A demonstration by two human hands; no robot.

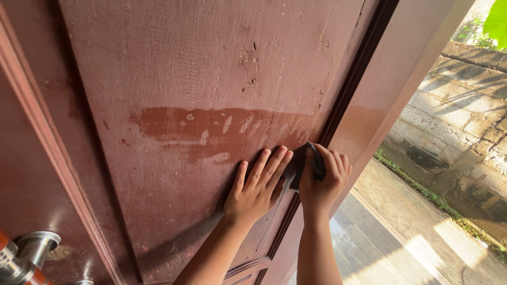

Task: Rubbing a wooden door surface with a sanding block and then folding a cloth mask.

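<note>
While the left hand (257, 191) lies flat on the door (200, 79), the right hand (323, 182) grips a dark cloth (306, 161).

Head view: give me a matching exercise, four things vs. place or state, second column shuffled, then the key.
Things
1. left hand
2. right hand
3. wet streak
4. metal door handle

Place or state
A. bottom left corner of the picture
B. closed around a dark cloth at the panel's right edge
C. flat, fingers spread, on the red door panel
D. darker band across the panel, above the hands

Pairs: 1-C, 2-B, 3-D, 4-A
</note>
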